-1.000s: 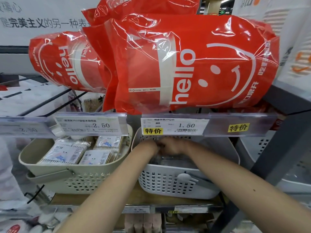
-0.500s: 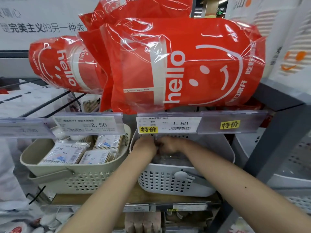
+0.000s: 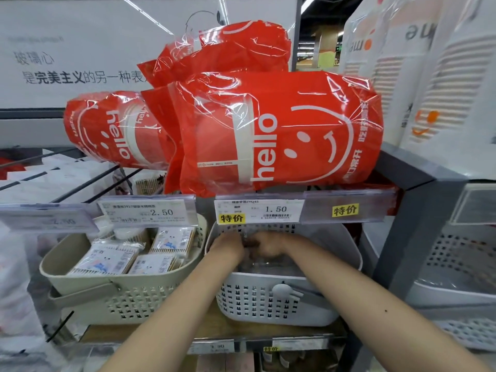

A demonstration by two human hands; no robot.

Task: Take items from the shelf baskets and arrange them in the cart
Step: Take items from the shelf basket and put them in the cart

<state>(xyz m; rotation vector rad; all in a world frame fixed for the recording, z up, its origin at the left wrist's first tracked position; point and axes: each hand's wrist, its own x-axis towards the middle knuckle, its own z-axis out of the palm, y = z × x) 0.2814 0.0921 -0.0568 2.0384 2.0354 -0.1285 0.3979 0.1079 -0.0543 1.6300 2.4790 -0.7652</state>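
A beige perforated plastic basket (image 3: 80, 280) on the left holds flat packs of cotton swabs (image 3: 107, 260) under a tag reading 2.50. Beside it, both forearms reach into the white perforated basket (image 3: 268, 299); the left hand (image 3: 228, 244) and right hand (image 3: 264, 247) meet over clear packets (image 3: 271, 265), fingers curled, grip unclear. Its tag (image 3: 259, 210) reads 1.50. Glossy red "hello" bags (image 3: 281, 135) lie above.

Matt plastic basket (image 3: 268, 302), glossy bags (image 3: 281, 130)
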